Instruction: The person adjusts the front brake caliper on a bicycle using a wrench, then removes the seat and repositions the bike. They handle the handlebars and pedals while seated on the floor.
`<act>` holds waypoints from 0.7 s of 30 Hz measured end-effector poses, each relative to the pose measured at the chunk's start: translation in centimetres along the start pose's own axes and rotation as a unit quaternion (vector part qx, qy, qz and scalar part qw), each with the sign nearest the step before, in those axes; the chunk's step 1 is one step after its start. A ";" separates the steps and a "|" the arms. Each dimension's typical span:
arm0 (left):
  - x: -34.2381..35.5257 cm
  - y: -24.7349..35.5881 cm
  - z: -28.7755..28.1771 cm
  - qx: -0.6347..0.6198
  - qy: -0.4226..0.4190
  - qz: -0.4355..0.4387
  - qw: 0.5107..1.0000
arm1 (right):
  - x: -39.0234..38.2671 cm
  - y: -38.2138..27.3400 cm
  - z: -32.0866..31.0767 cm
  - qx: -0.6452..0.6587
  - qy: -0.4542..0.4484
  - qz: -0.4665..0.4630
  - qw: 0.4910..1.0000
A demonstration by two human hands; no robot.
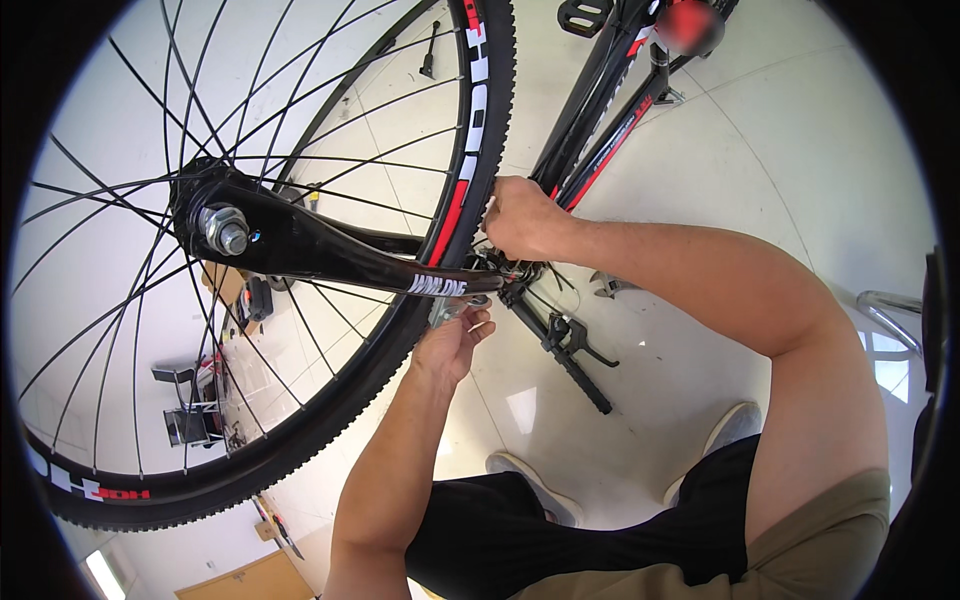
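Note:
A bicycle stands upside down, its front wheel (480, 130) large at the left. The black fork (330, 232) runs from the hub nut (228, 235) toward the frame. My left hand (450, 345) is below the fork's crown end, fingers bent and pinched on a small silver metal part (445, 311) whose kind is not clear. My right hand (522, 220) is closed in a fist on the tyre's far side, beside the frame tubes (592, 140). What its fingers hold is hidden. Cables and the handlebar (560, 362) with its brake lever (598, 352) hang below both hands.
A pedal (583, 16) sticks out at the top. A metal tool (612, 286) lies on the tiled floor past the right forearm. Left, beyond the spokes, stand a black chair (188, 410) and a black object (259, 300). My shoes (535, 487) are below.

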State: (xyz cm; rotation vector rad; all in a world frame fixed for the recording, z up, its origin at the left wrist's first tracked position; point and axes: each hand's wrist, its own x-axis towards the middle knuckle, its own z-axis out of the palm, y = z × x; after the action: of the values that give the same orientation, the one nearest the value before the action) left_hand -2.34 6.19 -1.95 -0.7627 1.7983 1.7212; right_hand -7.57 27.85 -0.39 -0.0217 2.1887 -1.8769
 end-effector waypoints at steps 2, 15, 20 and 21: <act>0.1 0.0 0.1 0.000 -0.006 0.002 1.000 | 0.3 1.3 0.2 0.081 -0.033 -0.010 0.996; -0.3 0.2 0.4 0.000 -0.003 0.005 1.000 | 0.1 3.3 1.2 -0.023 0.022 -0.041 0.999; -0.1 -0.1 0.2 -0.001 0.009 0.007 1.000 | -0.5 3.8 1.3 0.080 0.001 -0.056 0.995; -0.1 -0.1 0.2 -0.001 0.009 0.007 1.000 | -0.1 4.0 1.1 0.043 0.013 -0.046 0.998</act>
State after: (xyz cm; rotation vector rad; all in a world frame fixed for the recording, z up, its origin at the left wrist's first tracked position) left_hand -2.22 6.42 -1.92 -0.7701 1.8180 1.7294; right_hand -6.65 27.47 -4.37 -0.0827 2.1565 -2.0307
